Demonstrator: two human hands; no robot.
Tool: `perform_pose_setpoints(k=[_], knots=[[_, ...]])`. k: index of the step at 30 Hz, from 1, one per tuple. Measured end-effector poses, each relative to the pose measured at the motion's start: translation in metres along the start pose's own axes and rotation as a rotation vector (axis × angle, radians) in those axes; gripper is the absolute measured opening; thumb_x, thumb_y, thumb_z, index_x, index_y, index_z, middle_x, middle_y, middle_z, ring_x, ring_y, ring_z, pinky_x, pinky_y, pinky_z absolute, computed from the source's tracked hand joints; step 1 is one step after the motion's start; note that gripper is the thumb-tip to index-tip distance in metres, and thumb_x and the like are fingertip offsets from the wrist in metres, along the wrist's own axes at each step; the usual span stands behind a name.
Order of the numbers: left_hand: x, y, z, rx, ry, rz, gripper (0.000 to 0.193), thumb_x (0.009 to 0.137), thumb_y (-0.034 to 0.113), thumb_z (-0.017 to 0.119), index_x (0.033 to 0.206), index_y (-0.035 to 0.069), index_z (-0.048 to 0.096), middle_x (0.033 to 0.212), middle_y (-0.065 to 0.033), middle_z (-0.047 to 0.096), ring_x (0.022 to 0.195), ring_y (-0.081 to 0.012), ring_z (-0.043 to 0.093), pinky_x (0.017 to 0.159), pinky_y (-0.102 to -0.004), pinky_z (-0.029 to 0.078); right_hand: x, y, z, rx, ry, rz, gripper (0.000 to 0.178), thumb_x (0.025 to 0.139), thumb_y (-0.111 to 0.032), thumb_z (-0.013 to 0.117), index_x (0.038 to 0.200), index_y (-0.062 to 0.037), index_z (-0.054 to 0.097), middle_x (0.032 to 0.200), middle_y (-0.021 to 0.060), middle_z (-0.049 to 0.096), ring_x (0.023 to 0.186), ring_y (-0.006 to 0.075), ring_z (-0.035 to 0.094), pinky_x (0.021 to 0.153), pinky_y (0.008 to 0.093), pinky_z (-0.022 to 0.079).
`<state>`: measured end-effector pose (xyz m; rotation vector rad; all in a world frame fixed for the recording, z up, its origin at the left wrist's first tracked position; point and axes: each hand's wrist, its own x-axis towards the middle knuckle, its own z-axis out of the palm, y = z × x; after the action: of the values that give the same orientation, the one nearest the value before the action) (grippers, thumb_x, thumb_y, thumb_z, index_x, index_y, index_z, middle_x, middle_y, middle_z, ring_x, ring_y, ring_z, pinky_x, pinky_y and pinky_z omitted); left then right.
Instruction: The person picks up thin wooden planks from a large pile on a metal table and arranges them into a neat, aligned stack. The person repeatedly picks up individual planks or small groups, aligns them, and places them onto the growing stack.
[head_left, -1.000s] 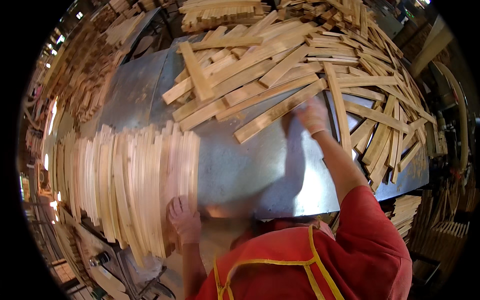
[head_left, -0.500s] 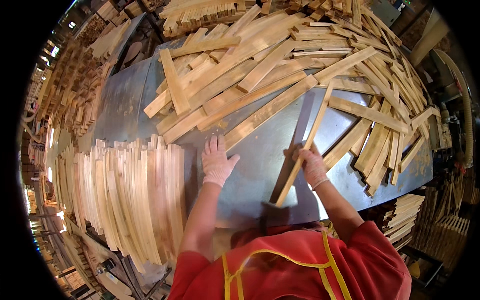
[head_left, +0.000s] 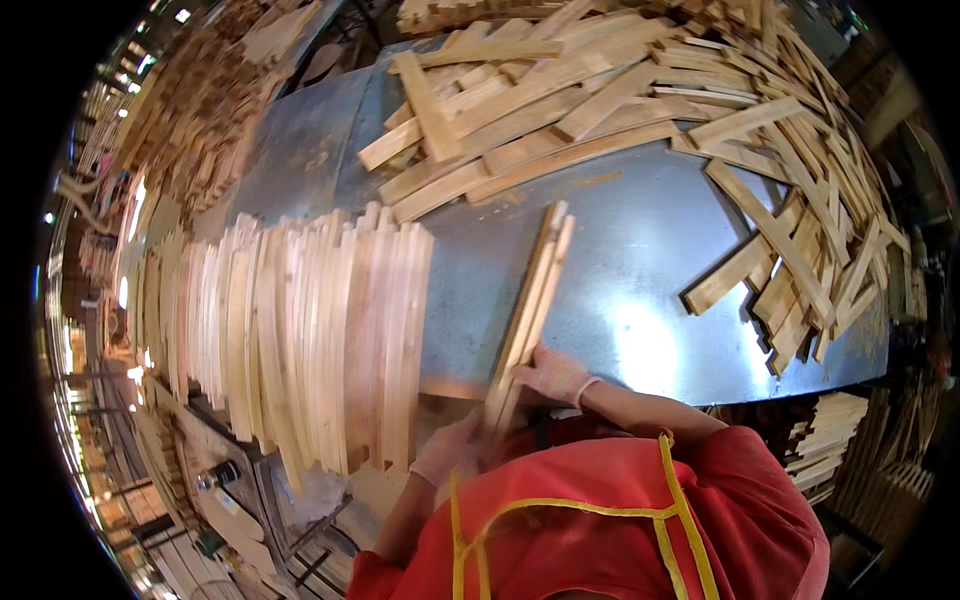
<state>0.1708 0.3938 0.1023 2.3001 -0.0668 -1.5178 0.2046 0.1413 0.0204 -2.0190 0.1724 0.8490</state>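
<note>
Two narrow wooden slats (head_left: 532, 300) stand side by side in front of me, slanting from near my body out over the metal table. My gloved right hand (head_left: 558, 377) closes on them from the right, towards their near end. At that near end is my gloved left hand (head_left: 448, 450), low and close to my body. Motion smears its fingers, so its grip does not show. Left of the slats, a tight row of pale wooden slats (head_left: 330, 330) lies along the table's left side.
Loose boards (head_left: 560, 110) are heaped across the far side of the metal table (head_left: 640, 235). More slats (head_left: 790, 270) lie crisscrossed at the right. Stacked wood (head_left: 825, 440) sits below the table's right edge. A dark cylindrical object (head_left: 218, 474) stands at lower left.
The right hand has moved left and nearer my body, now holding two slats instead of one. My left hand has left the tabletop and drawn back to the slats' near end.
</note>
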Motion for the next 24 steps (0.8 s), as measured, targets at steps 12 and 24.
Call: perform_pose_setpoints(k=[12, 24], knots=[[0.061, -0.022, -0.035, 0.401, 1.171, 0.151, 0.090, 0.084, 0.042, 0.077, 0.158, 0.006, 0.042, 0.158, -0.0179, 0.047, 0.147, -0.0410, 0.041, 0.122, -0.0548, 0.033, 0.091, -0.080, 0.030, 0.396, -0.405, -0.170, 0.037, 0.095, -0.034, 0.071, 0.117, -0.0053, 0.065, 0.101, 0.0103, 0.072, 0.089, 0.0214, 0.068, 0.079, 0.0350, 0.055], [0.104, -0.039, -0.058, 0.490, 1.211, 0.006, 0.090, 0.077, 0.038, 0.083, 0.152, 0.003, 0.046, 0.155, -0.0204, 0.046, 0.148, -0.0444, 0.037, 0.124, -0.0605, 0.029, 0.225, 0.007, -0.315, 1.568, 0.737, -0.018, 0.033, 0.091, -0.030, 0.083, 0.113, -0.0114, 0.067, 0.085, 0.0025, 0.055, 0.076, 0.0191, 0.059, 0.058, 0.0351, 0.048]])
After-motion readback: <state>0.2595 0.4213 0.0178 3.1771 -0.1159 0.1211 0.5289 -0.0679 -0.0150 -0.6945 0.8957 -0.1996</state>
